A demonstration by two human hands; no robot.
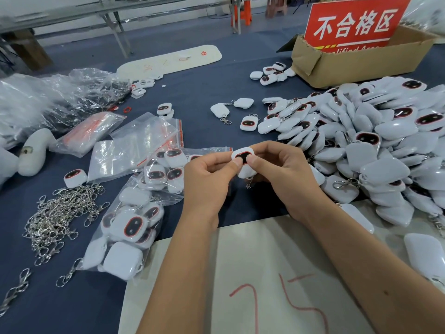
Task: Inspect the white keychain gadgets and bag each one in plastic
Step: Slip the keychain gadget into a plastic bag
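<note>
Hands meet over the middle of the blue worktop [204, 97], and both pinch one white gadget [243, 165]. The left hand [207, 179] has its thumb on the lower left of the gadget's face, fingers curled behind. The right hand [281, 172] has its thumb on the lower right, fingers curled over the top edge. The gadget is held above the worktop, face up towards the camera: a rounded white shell with a dark oval screen ringed in red. A small metal clip hangs beneath it.

Open cloth lies just ahead of the hands, between the bags on the left and the pile on the right, with three loose gadgets [249, 122] in it. Near the person a white sheet [265, 273] with red marks covers the worktop's near edge, under both forearms.

Right side is crowded: a big pile [373, 145] of gadgets runs to the frame edge and touches the sheet. Behind it stands a cardboard box [361, 61] holding a red sign [354, 22].

Left of the hands a clear bag [134, 213] filled with gadgets lies touching the sheet's corner. Empty zip bags [139, 143] lie beyond it, and a heap of metal clips [57, 218] sits further left. A foam strip [168, 60] lies at the far side.
</note>
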